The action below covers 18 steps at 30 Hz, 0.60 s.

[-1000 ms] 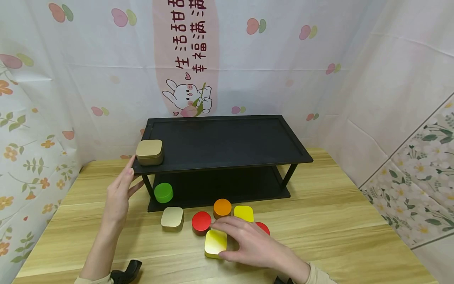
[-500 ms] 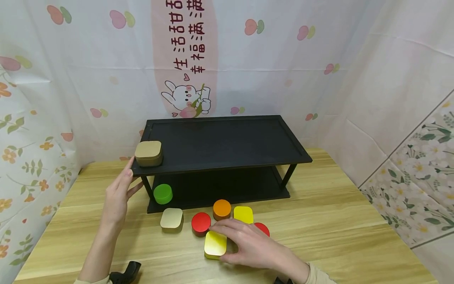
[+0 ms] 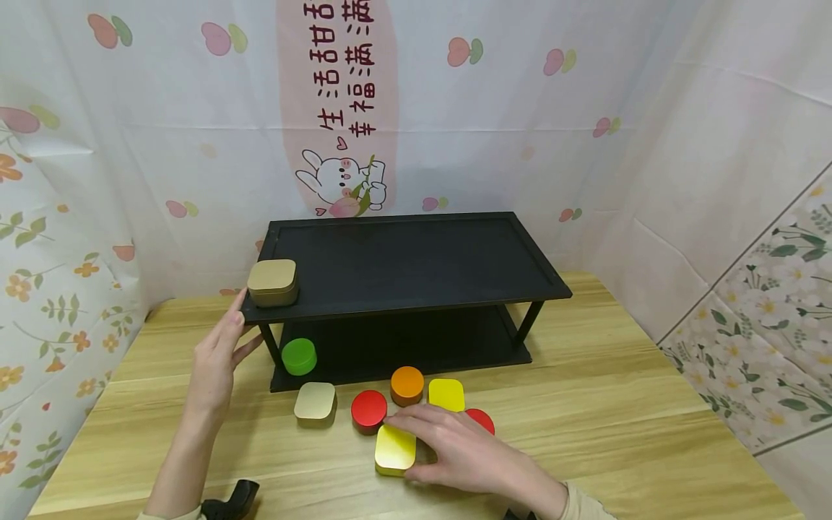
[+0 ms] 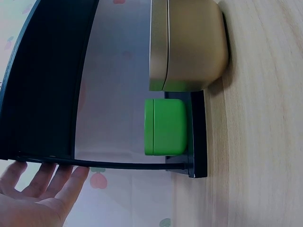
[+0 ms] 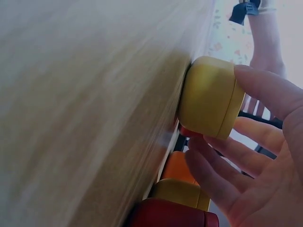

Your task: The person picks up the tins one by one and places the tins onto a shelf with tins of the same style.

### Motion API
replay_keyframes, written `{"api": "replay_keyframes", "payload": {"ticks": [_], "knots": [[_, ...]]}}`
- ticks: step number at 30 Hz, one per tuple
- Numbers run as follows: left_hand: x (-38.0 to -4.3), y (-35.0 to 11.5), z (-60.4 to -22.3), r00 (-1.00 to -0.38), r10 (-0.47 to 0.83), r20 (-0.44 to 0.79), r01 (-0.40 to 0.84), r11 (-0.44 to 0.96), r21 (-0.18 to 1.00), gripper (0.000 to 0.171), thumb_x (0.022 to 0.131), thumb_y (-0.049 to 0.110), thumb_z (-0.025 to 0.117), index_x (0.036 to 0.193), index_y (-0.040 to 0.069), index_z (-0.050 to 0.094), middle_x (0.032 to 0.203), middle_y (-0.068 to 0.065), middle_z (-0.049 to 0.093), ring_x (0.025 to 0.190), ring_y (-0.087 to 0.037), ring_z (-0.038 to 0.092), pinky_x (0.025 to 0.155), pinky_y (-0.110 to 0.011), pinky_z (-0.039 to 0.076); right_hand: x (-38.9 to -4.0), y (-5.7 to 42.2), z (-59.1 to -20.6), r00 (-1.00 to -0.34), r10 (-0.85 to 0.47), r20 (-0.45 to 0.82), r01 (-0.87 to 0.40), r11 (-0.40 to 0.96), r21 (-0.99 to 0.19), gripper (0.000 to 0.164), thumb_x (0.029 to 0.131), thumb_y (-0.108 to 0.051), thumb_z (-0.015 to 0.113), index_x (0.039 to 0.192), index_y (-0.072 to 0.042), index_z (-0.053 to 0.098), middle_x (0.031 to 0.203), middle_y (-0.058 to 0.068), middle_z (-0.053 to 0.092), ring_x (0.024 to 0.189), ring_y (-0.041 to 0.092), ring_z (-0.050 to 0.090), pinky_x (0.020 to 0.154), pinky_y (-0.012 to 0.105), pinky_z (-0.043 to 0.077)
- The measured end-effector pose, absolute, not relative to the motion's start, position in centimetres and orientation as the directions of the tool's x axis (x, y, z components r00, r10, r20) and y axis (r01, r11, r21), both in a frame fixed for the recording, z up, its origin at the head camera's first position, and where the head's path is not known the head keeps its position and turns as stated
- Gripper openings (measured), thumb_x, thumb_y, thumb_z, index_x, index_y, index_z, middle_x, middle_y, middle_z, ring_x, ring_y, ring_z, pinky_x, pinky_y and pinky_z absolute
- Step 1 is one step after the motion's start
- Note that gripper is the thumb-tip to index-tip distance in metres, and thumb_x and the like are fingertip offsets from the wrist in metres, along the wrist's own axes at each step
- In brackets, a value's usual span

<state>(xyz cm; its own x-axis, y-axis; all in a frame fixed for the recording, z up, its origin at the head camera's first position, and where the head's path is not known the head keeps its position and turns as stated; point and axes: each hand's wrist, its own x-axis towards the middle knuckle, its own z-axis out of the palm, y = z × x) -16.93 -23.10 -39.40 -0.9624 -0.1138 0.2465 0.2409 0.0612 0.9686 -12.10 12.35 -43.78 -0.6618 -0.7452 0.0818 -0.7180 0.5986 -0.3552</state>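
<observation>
My right hand (image 3: 458, 451) pinches a square yellow lidded tin (image 3: 395, 449) that stands on the wooden table. In the right wrist view the thumb lies at the tin's lid edge, with fingers at its other side. My left hand (image 3: 217, 354) touches the left end of a black two-tier shelf (image 3: 416, 263); the left wrist view shows its fingers (image 4: 66, 189) fairly straight against the upper tier's edge. A gold tin (image 3: 273, 282) sits on the top tier's front left corner. Below it, a round green tin (image 3: 299, 356) stands on the lower tier.
Before the shelf stand a pale gold square tin (image 3: 315, 403), a red round tin (image 3: 369, 410), an orange round tin (image 3: 407, 385) and another yellow square tin (image 3: 446, 393). A second red tin (image 3: 481, 419) is partly hidden behind the right hand. Patterned cloth (image 3: 520, 108) hangs behind.
Hardly anything differs: both hands keep their places at the yellow tin and the shelf's end. The head view has shifted slightly.
</observation>
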Motion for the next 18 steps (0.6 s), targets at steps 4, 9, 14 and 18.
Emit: {"api": "replay_keyframes", "payload": {"ticks": [4,9,14,18], "knots": [[-16.96,-23.1,-39.43,-0.96,-0.115,0.255,0.25,0.056,0.967,0.05,0.111,0.038,0.042,0.159,0.023,0.041,0.169,0.003,0.033,0.141,0.002,0.045,0.096,-0.009,0.054,-12.1,12.34,-43.84,-0.661,-0.747,0.075,-0.719,0.601,-0.35,0.063,0.091,-0.038,0.079,0.148,-0.024,0.055,0.144,-0.007,0.062,0.129,0.014,0.061,0.104,0.033,0.058],[-16.98,-23.09,-39.47,-0.958,-0.116,0.261,0.256,0.051,0.965,0.05,0.111,0.037,0.042,0.159,0.021,0.041,0.169,0.003,0.034,0.138,0.006,0.046,0.096,-0.01,0.054,-12.06,12.3,-43.88,-0.657,-0.751,0.062,-0.719,0.6,-0.349,0.063,0.092,-0.04,0.077,0.148,-0.024,0.055,0.145,-0.007,0.062,0.129,0.014,0.061,0.104,0.033,0.059],[-16.93,-23.12,-39.52,-0.96,-0.114,0.256,0.252,0.056,0.966,0.05,0.111,0.038,0.042,0.159,0.022,0.041,0.169,0.002,0.033,0.14,0.003,0.045,0.096,-0.009,0.054,-12.08,12.28,-43.9,-0.657,-0.753,0.044,-0.714,0.602,-0.357,0.061,0.093,-0.041,0.076,0.148,-0.024,0.055,0.144,-0.007,0.062,0.128,0.014,0.062,0.103,0.033,0.059],[-16.96,-23.14,-39.54,-0.96,-0.11,0.258,0.253,0.055,0.966,0.05,0.112,0.037,0.042,0.159,0.022,0.04,0.169,0.003,0.033,0.147,-0.004,0.04,0.097,-0.009,0.054,-12.12,12.26,-43.88,-0.665,-0.747,0.023,-0.702,0.613,-0.362,0.061,0.093,-0.041,0.076,0.148,-0.023,0.056,0.144,-0.007,0.062,0.128,0.013,0.062,0.103,0.034,0.059]]}}
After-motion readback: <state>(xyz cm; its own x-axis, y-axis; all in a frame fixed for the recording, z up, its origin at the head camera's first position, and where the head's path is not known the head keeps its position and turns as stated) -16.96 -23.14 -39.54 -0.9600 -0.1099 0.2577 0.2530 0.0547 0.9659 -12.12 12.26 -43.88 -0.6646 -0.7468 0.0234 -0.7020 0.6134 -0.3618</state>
